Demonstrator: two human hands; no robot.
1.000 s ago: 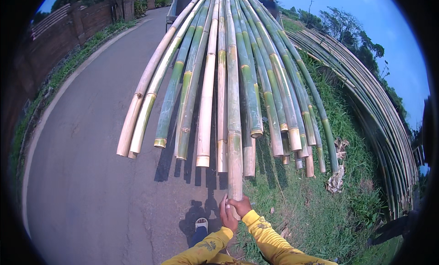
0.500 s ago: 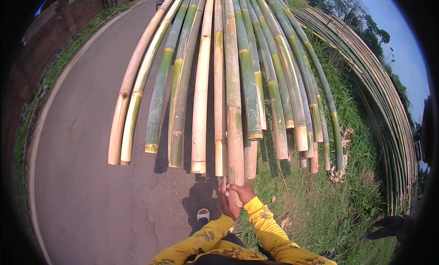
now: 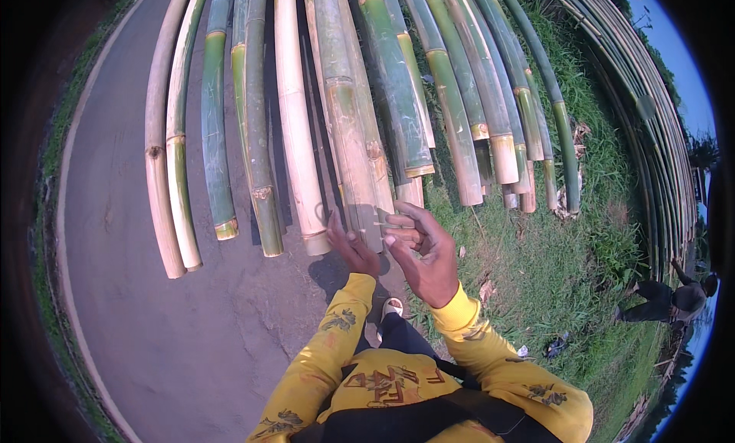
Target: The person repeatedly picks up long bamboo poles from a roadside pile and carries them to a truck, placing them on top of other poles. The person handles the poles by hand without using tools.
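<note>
Both hands, left hand (image 3: 351,248) and right hand (image 3: 425,255), open just below the bamboo pole (image 3: 348,129) ends.

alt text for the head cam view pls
Seen from above, a person in yellow sleeves holds the left hand and right hand open at the cut end of a bamboo pole, one of many fanned over a paved road and grass.

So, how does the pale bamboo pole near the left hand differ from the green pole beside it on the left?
The pale bamboo pole is cream-yellow along its whole visible length, while the green pole is dark green with only a yellowish cut end. The pale bamboo pole looks thicker than the green pole. Its cut end lies close to the left hand; the green pole's end lies farther from it. Both hang side by side above the paved road, cut ends toward the person.
</note>
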